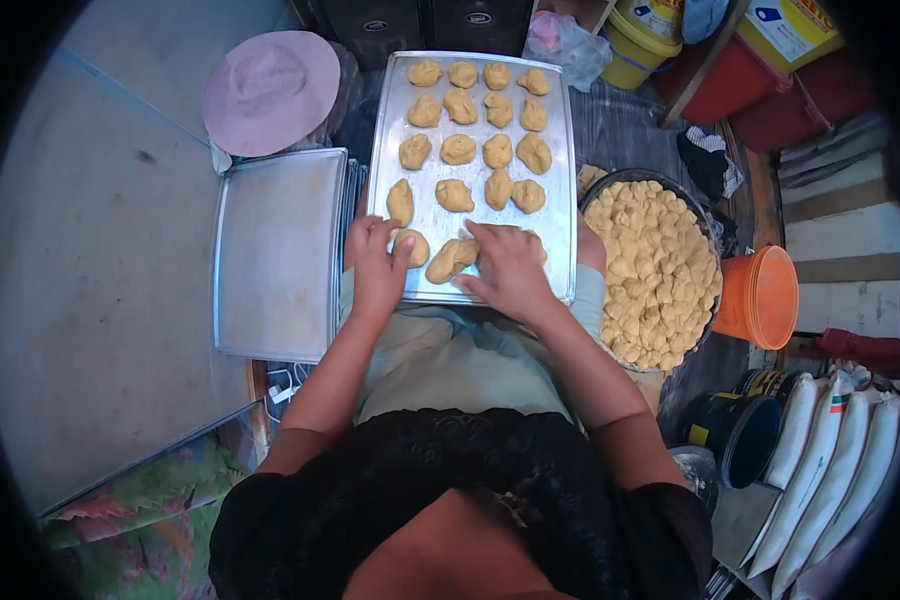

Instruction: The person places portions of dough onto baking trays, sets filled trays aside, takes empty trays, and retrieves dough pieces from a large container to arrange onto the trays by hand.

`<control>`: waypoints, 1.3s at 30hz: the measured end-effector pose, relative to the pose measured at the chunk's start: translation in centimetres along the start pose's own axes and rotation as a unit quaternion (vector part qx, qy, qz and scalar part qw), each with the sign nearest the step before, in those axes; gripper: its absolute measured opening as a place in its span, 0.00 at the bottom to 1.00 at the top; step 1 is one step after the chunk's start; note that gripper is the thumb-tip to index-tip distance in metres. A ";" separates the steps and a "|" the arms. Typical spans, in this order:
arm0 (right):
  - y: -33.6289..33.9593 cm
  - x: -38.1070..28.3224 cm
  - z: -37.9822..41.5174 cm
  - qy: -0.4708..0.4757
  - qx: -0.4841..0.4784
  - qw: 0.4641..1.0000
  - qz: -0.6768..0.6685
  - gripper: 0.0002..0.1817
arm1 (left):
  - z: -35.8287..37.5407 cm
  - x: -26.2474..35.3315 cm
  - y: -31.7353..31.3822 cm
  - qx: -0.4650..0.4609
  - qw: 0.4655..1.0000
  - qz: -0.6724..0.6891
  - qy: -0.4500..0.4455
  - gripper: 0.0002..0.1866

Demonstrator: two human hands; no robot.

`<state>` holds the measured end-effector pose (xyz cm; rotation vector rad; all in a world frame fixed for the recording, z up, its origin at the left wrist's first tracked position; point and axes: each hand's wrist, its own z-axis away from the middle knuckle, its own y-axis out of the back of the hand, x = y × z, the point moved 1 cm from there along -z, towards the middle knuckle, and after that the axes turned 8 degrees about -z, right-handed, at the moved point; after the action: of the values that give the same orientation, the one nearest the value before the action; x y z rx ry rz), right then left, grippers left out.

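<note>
A metal baking tray point(560, 215) rests across the person's lap, set with rows of yellowish dough pieces point(458, 150). At its near left corner my left hand point(373, 268) curls its fingers and thumb against a round dough ball point(412, 250). My right hand point(515, 272) is closed around the right end of a longer, uneven dough piece point(450, 262), index finger above and thumb below. Another dough piece shows partly behind the right hand. Both held pieces sit on the tray's surface.
Right of the tray stands a wide round pan heaped with dough pieces point(655, 275), beside an orange bucket point(770, 297). A stack of metal trays point(278, 255) lies left, a pink hat point(270, 90) behind it. White filled bags point(820, 470) and a dark bucket point(750, 440) stand lower right.
</note>
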<state>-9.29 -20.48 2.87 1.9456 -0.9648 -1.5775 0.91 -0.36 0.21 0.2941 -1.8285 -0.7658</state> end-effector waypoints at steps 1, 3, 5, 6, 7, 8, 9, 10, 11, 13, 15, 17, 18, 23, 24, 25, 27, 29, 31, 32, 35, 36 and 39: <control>-0.9 0.0 -0.5 0.009 -0.007 1.000 -0.002 0.33 | -0.1 1.7 0.4 0.017 0.995 -0.070 -0.064 0.20; -1.7 -0.6 -0.8 -0.016 -0.014 0.997 -0.080 0.27 | 0.8 2.8 1.3 -0.020 0.973 -0.166 -0.160 0.16; -0.7 0.0 -1.5 -0.085 -0.037 0.976 -0.197 0.21 | 0.8 3.4 0.3 -0.120 0.952 -0.187 -0.210 0.14; -0.2 0.2 -1.1 -0.017 0.023 0.992 -0.124 0.15 | 0.9 3.0 -0.3 -0.084 0.960 -0.184 -0.196 0.14; 0.1 0.3 -0.7 -0.025 0.055 0.994 -0.091 0.14 | 1.1 2.6 -0.7 -0.070 0.965 -0.183 -0.174 0.14; 0.5 0.5 -0.7 -0.030 0.091 0.994 -0.056 0.14 | 0.9 2.3 -1.1 -0.053 0.969 -0.182 -0.156 0.15; 1.0 0.7 -0.5 -0.037 0.126 0.991 -0.021 0.13 | 0.8 2.5 -1.3 -0.037 0.973 -0.180 -0.137 0.15; 1.5 0.9 -0.2 -0.023 0.185 0.982 -0.026 0.12 | 0.6 2.7 -1.7 -0.029 0.974 -0.183 -0.127 0.15; 2.1 1.1 0.0 -0.024 0.189 0.982 0.002 0.12 | 0.5 3.0 -2.1 -0.023 0.976 -0.184 -0.114 0.15; 1.9 1.5 0.8 -0.020 0.097 0.990 0.097 0.13 | 1.0 3.8 -2.0 -0.033 0.972 -0.195 -0.124 0.15; 1.8 1.7 2.2 0.039 0.067 0.991 0.110 0.16 | 1.3 4.8 -1.2 -0.061 0.959 -0.216 -0.176 0.16; 1.9 2.2 2.9 0.035 0.073 0.994 0.079 0.18 | 1.7 5.5 -0.5 -0.099 0.941 -0.247 -0.208 0.21; 2.0 2.5 2.8 0.004 0.096 0.995 0.039 0.19 | 1.8 5.2 -0.6 -0.112 0.936 -0.263 -0.206 0.22; 1.6 2.1 1.8 0.005 0.098 0.994 0.041 0.21 | 1.1 4.0 -3.3 -0.053 0.956 -0.237 -0.164 0.20; 1.2 2.6 1.5 -0.007 0.052 0.998 0.038 0.21 | 0.8 4.1 -3.5 -0.046 0.958 -0.227 -0.168 0.19; 0.9 2.9 1.3 -0.019 0.006 0.999 0.034 0.22 | 0.7 4.2 -3.7 -0.039 0.960 -0.217 -0.172 0.18; 1.3 3.3 1.5 -0.012 0.000 1.000 0.002 0.24 | 0.8 4.7 -3.9 -0.022 0.952 -0.239 -0.192 0.15; 1.8 2.8 2.1 0.013 0.083 0.996 -0.031 0.24 | 1.0 5.1 -3.6 0.020 0.938 -0.258 -0.231 0.15; 2.6 3.3 2.7 -0.039 0.076 0.996 0.009 0.24 | 0.9 3.8 -4.2 -0.021 0.944 -0.238 -0.226 0.16; 2.9 3.6 3.1 -0.067 0.071 0.995 0.030 0.23 | 1.0 3.2 -4.6 -0.043 0.947 -0.226 -0.223 0.16; 3.3 5.1 3.1 -0.114 0.089 0.986 -0.078 0.23 | 0.8 5.0 -3.1 -0.140 0.939 -0.256 -0.182 0.16; 3.6 4.4 2.9 -0.109 0.132 0.983 -0.070 0.22 | 0.8 5.6 -2.8 -0.121 0.946 -0.241 -0.178 0.15; 3.9 3.6 2.6 -0.135 0.065 0.989 0.010 0.21 | 1.3 6.1 -2.6 -0.056 0.958 -0.213 -0.183 0.15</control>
<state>-12.33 -25.53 2.68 1.8301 -1.2182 -1.8420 -3.07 -5.17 2.84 0.5100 -2.0841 -1.2883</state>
